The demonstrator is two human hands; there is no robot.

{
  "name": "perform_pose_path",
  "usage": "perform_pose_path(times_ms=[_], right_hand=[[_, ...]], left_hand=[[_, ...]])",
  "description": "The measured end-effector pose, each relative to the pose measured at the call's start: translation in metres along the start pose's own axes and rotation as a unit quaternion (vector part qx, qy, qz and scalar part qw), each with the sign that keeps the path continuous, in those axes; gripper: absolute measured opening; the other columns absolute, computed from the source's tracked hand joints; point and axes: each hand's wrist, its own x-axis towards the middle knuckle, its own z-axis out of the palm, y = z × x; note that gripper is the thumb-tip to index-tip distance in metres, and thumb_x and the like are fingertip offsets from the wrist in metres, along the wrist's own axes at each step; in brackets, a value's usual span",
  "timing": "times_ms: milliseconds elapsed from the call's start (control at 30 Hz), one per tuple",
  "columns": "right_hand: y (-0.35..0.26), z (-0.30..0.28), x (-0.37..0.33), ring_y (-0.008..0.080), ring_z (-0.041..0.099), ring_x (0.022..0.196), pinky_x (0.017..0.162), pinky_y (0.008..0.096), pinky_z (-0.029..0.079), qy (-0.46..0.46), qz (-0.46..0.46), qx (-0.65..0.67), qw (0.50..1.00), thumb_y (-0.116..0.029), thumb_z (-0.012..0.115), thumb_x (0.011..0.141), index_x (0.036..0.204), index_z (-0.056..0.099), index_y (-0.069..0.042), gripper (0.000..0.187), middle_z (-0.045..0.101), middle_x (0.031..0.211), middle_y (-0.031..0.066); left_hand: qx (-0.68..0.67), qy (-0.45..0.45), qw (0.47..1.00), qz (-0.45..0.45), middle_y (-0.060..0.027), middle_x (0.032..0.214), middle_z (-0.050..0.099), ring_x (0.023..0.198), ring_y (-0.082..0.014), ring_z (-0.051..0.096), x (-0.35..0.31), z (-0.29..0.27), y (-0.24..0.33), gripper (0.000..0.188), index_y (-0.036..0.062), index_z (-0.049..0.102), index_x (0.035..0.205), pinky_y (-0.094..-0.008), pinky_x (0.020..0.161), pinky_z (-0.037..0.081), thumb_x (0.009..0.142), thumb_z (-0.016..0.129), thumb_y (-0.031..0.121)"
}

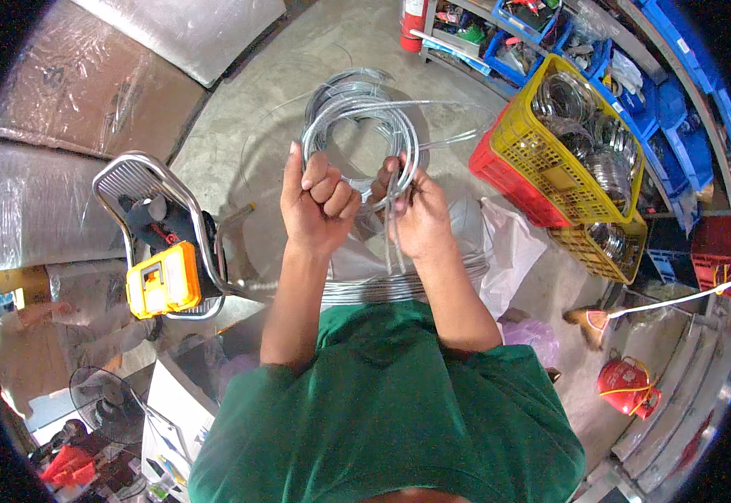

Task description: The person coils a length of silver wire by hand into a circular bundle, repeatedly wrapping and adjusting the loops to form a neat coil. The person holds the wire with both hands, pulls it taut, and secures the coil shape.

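Head view shows a round coil of silvery metal cable [413, 134] held up between the two hands, over the grey concrete floor [239, 92]. The left hand [323, 199] has its fingers curled tight on the coil's left side; the right hand [420, 210] has its fingers clamped on the right side, where cut strands [394, 241] hang toward the near side. Right stands a yellow plastic crate [554, 159]; left, a chrome-framed chair [208, 220] bears a bright yellow plastic case [164, 281].

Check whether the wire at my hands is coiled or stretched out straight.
Coiled: the silvery wire curves in rounded loops beyond the left hand and right hand.
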Motion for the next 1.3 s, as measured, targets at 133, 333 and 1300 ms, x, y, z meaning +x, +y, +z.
perform_pose_path(times_ms=[133, 333, 1300], right_hand=[[0.012, 0.006, -0.006, 0.0216, 0.059, 0.09, 0.081, 0.0372, 0.048, 0.023, -0.002, -0.039, 0.999, -0.046, 0.06, 0.097, 0.097, 0.061, -0.008, 0.039, 0.063, 0.092, 0.0051], [-0.011, -0.002, -0.013, 0.0222, 0.066, 0.085, 0.067, 0.0381, 0.054, -0.039, 0.091, -0.181, 0.978, -0.015, 0.059, 0.097, 0.118, 0.056, -0.009, 0.022, 0.067, 0.1, 0.0075], [0.01, -0.037, 0.001, 0.0177, 0.056, 0.063, 0.054, 0.0346, 0.047, 0.259, -0.279, -0.184, 0.906, -0.024, 0.048, 0.101, 0.098, 0.056, -0.001, 0.025, 0.05, 0.073, 0.0042]], left_hand=[[0.207, 0.169, 0.96, 0.086, 0.0044, 0.053, 0.024, 0.045, -0.0108, 0.019, 0.013, -0.004, -0.021, 0.055, 0.0177, 0.032, 0.063, -0.0295, 0.045, 0.02, 0.103, 0.038, 0.055], [0.295, 0.169, 0.936, 0.094, 0.0019, 0.054, 0.03, 0.048, -0.0107, 0.023, 0.012, -0.012, -0.031, 0.058, 0.0132, 0.033, 0.061, -0.0286, 0.046, 0.021, 0.103, 0.041, 0.052], [-0.024, 0.091, 0.98, 0.175, 0.0, 0.076, 0.049, 0.094, -0.0215, 0.053, 0.016, 0.029, -0.034, 0.041, 0.015, 0.045, 0.077, -0.0368, 0.092, 0.038, 0.107, 0.041, 0.042]])
